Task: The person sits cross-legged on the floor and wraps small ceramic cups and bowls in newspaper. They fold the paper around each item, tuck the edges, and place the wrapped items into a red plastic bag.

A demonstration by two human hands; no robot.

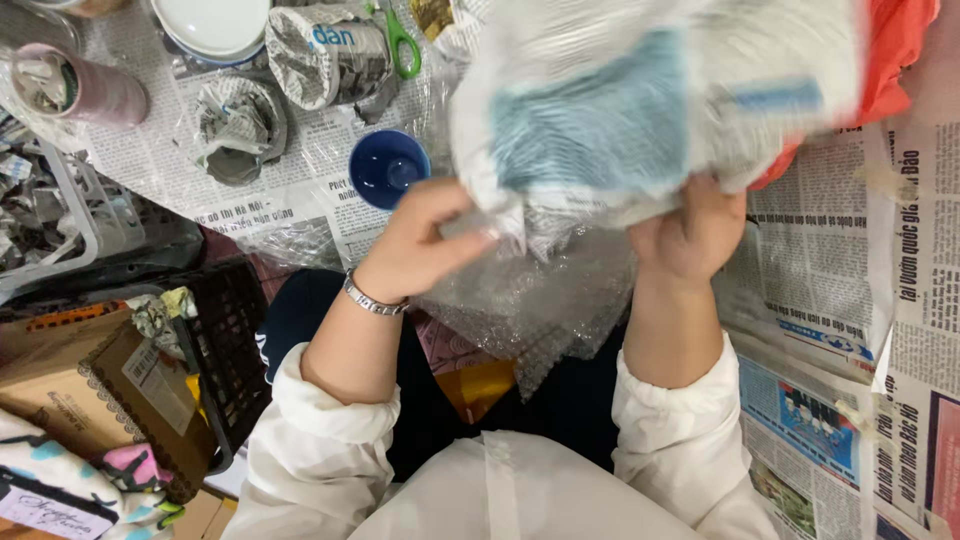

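Hands: I pinch newspaper-wrapped bundle (640,110) with left hand (415,245) and right hand (690,235), both clenched, keeping bubble wrap (530,300) beneath for cushioning.

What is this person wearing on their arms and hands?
Both arms wear loose white sleeves, pushed up and bunched near the elbows so the forearms are bare. The left wrist carries a silver metal bracelet. The left hand and right hand wear no gloves; no rings show.
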